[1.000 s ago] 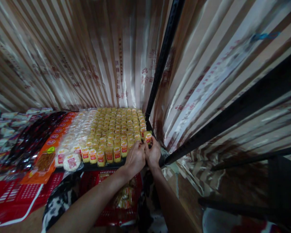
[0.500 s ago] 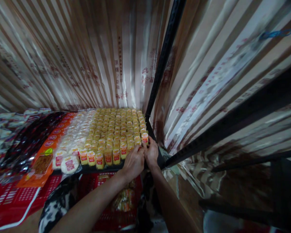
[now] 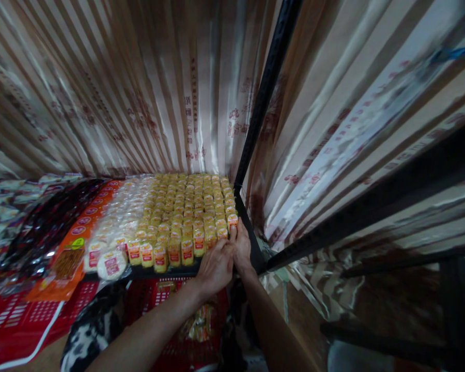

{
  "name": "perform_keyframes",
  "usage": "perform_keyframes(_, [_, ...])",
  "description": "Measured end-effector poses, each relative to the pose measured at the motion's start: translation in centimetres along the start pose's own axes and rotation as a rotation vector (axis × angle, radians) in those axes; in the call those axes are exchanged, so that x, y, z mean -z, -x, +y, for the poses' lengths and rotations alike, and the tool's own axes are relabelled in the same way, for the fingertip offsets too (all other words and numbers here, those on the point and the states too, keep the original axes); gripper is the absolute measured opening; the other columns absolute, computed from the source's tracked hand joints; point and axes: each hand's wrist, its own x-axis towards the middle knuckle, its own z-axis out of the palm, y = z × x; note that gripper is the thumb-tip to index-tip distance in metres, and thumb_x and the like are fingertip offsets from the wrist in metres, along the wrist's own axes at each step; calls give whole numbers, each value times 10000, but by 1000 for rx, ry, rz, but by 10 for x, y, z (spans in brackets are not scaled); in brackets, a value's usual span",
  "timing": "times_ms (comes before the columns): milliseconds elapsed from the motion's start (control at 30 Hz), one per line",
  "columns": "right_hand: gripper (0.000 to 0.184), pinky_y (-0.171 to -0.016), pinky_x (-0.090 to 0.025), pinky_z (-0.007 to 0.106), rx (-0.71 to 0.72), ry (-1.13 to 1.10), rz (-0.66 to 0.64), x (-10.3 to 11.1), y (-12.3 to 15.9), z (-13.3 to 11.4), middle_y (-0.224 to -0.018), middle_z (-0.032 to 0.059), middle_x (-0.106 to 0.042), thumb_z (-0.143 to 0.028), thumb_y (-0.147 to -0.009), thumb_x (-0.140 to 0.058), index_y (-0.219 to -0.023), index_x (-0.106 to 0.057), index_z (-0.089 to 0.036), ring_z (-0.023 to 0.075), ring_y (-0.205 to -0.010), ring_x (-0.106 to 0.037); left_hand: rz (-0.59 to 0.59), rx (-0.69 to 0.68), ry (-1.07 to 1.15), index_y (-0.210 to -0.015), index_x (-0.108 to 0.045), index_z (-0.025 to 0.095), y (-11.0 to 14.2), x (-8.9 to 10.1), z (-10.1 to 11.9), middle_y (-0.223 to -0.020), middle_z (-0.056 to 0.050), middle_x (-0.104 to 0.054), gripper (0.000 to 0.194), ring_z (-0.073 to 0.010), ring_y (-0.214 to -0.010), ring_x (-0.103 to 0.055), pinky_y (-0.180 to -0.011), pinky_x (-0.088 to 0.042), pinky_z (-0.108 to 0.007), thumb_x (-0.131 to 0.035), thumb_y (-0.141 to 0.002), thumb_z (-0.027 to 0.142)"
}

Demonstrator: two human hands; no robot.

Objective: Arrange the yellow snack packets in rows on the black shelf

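Note:
Tight rows of small yellow wrapped cakes (image 3: 186, 206) with red-and-white labels cover the right end of a dark shelf (image 3: 256, 248). Both of my hands meet at the front right corner of these rows. My right hand (image 3: 241, 249) has its fingers stretched forward, their tips against the front of the end cake (image 3: 232, 220). Pressed beside it, my left hand (image 3: 216, 264) has curled fingers; its fingertips are hidden, so I cannot make out what they hold. Left of the cakes lie round white items in clear wrappers (image 3: 112, 262).
Orange snack packets (image 3: 67, 258) and dark shiny packets (image 3: 42, 227) continue leftward. Below the shelf are red baskets (image 3: 27, 315), one holding wrapped pieces (image 3: 201, 323). A black upright post (image 3: 256, 113) stands at the corner, with printed pleated sheeting (image 3: 158, 93) behind.
The right fingers have straightened and shifted slightly against the end cake. The left hand stays beside them, a little lower. The view has moved slightly.

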Motion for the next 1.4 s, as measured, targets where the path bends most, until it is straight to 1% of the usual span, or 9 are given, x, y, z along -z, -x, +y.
perform_keyframes(200, [678,-1102,-263,451,54,74,-60,-6,3,6,-1426,203,-375,-459,-898,-212,-1398,-301,-10,262,-1390,-205,33,-27,28,-948,-599,171,2,-1,-5,-1067,-80,-579,270,-174,-977,-574,-911,-494,-321,-340,-876,140])
perform_keyframes(267, [670,-1107,-256,443,88,94,-71,-7,4,8,-1433,203,-365,-441,-907,-197,-1401,-283,3,254,-1400,-168,43,-32,38,-936,-597,167,3,-1,-7,-1062,-82,-577,268,-174,-978,-574,-907,-496,-320,-337,-877,139])
perform_keyframes(400, [637,-1115,-245,431,98,125,-25,-8,3,9,-1427,194,-377,-396,-907,-172,-1389,-307,-1,245,-1383,-223,38,-63,42,-957,-597,153,7,-4,-10,-1054,-84,-579,273,-174,-958,-585,-886,-509,-318,-348,-854,107])
perform_keyframes(600, [628,-1083,-301,439,40,112,61,-2,4,7,-1380,204,-441,-404,-884,-223,-1352,-381,-17,259,-1307,-371,31,-62,14,-1060,-595,152,14,-9,-13,-1051,-80,-598,326,-179,-940,-601,-865,-521,-329,-371,-832,89])
perform_keyframes(767, [644,-1075,-319,411,15,92,59,3,7,1,-1351,199,-479,-434,-883,-220,-1327,-427,-15,252,-1274,-419,34,-65,9,-1058,-600,151,20,-9,-12,-1061,-78,-604,320,-175,-956,-601,-877,-515,-315,-365,-845,105])
perform_keyframes(933, [685,-1119,-244,406,49,111,-66,2,7,-3,-1432,204,-373,-430,-895,-165,-1376,-334,26,243,-1352,-305,18,-61,12,-1045,-605,167,23,-9,-9,-1055,-65,-613,320,-168,-957,-605,-888,-508,-300,-360,-849,105])
perform_keyframes(1033, [692,-1135,-205,398,54,123,-103,1,8,-4,-1463,198,-317,-428,-901,-146,-1402,-269,33,231,-1385,-231,4,-57,0,-1056,-608,155,25,-9,-8,-1049,-74,-618,330,-178,-955,-608,-883,-509,-311,-362,-843,100])
perform_keyframes(1167, [696,-1147,-169,402,33,102,-100,4,9,-6,-1478,180,-296,-455,-908,-136,-1413,-264,7,226,-1396,-200,7,-62,-3,-1068,-611,154,31,-11,-10,-1026,-75,-623,345,-175,-951,-606,-875,-507,-301,-359,-840,95])
perform_keyframes(1400, [743,-1149,-159,416,-3,30,-80,9,7,-6,-1483,166,-293,-513,-880,-145,-1412,-282,-13,230,-1391,-209,14,-50,2,-959,-626,158,51,-19,-13,-955,-63,-625,300,-160,-875,-611,-805,-511,-269,-351,-850,106])
